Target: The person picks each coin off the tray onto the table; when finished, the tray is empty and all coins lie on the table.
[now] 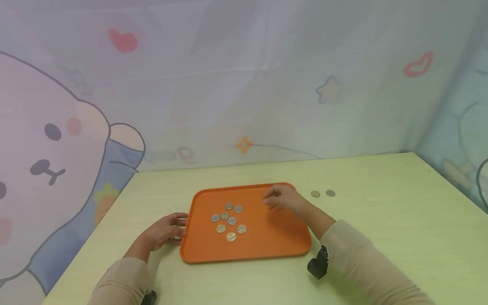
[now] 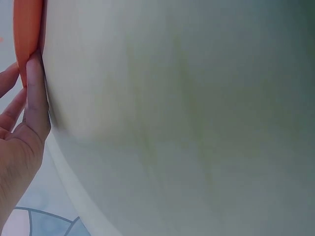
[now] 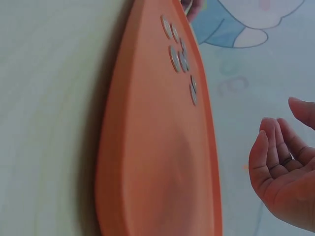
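Note:
An orange tray (image 1: 270, 239) lies on the table, with several round coins (image 1: 231, 220) spread over its left half. At its left edge, my left hand (image 1: 165, 231) pinches the rim; the left wrist view has the thumb and fingers of the left hand (image 2: 24, 135) on either side of the tray (image 2: 28, 29). Over the tray's upper right part is my right hand (image 1: 284, 199), fingers loosely bent. In the right wrist view the right hand (image 3: 288, 172) is empty and apart from the tray (image 3: 152, 162), whose coins (image 3: 174, 59) lie at the far end.
Two more coins, one golden (image 1: 315, 194) and one greyer (image 1: 330, 193), lie on the table (image 1: 389, 220) to the right of the tray's back corner. A printed cloth (image 1: 228, 84) with a bear, hearts and stars hangs behind the table.

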Demonstrator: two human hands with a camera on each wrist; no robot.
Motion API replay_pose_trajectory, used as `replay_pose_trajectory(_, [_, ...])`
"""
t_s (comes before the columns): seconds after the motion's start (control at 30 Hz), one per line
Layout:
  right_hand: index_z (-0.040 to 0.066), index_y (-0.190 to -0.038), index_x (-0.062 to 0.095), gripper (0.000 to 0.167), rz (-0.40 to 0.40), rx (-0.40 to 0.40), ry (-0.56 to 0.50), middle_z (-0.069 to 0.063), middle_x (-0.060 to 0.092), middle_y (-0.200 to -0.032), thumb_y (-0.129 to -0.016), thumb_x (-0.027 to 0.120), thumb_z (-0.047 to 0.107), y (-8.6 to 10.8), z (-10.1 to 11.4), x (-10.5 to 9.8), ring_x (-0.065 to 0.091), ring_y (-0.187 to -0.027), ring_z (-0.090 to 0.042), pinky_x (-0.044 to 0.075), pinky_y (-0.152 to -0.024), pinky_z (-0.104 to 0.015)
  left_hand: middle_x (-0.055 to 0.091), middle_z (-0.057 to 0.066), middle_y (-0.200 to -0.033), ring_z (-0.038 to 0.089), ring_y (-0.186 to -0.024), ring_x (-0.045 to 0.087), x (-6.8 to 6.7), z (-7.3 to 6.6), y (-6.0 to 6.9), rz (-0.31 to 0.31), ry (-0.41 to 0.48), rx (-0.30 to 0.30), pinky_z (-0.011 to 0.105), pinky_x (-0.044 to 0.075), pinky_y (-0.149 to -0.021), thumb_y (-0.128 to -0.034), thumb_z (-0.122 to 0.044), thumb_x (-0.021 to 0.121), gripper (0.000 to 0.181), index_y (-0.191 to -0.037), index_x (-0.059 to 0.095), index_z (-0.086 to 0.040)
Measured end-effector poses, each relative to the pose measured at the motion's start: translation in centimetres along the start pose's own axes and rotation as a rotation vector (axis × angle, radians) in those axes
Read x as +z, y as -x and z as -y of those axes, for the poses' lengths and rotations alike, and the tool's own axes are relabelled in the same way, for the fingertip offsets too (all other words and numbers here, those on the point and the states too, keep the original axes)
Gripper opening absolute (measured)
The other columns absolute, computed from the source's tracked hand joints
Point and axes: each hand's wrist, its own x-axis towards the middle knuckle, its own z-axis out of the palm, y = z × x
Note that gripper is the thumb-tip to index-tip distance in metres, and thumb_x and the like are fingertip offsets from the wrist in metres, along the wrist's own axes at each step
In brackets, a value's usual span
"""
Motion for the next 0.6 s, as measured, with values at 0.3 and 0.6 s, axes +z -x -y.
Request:
replay_pose_trajectory(0.3, [-0.003,-0.094,0.056,0.023,0.03,-0.021,0.044,-0.005,0.059,-0.083,-0.078,0.059,0.012,-0.5,-0.6,2.2,0.056,-0.073,-0.02,0.046,-0.066,-0.036,0.035,0.024,-0.12,0.019,-0.082,0.053,0.2,-0.1,0.0,-0.017,0.002,-0.015,0.037,0.048,-0.07,-0.0755,0.007,0.054,0.06,-0.128,0.026,0.007])
replay_pose_trajectory(0.6, [0.0,-0.091,0.058,0.018,0.052,0.003,0.134,-0.003,0.058,-0.079,-0.077,0.059,0.012,-0.7,-0.9,3.6,0.054,-0.069,-0.017,0.045,-0.06,-0.028,0.037,0.022,-0.119,0.018,-0.08,0.053,0.3,-0.2,-0.3,-0.007,0.003,-0.012,0.035,0.049,-0.069,-0.0759,0.008,0.054,0.059,-0.128,0.026,0.006])
